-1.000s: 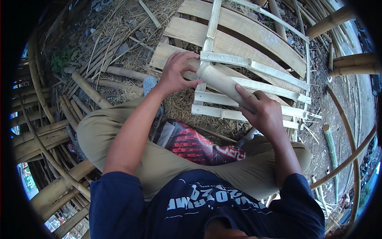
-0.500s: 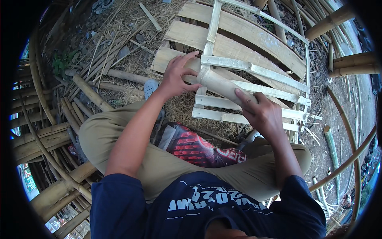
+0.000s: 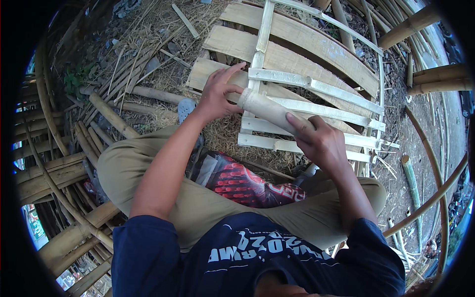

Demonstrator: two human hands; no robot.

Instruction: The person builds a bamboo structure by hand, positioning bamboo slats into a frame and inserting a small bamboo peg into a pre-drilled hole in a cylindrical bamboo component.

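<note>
Gripped in our right hand: pale bamboo tube, slanting over the left edge of the slatted frame. Its far end has shifted slightly left, bringing it, we judge, within our curled left hand's reach; contact there we cannot tell. Planks lie beneath.
</note>
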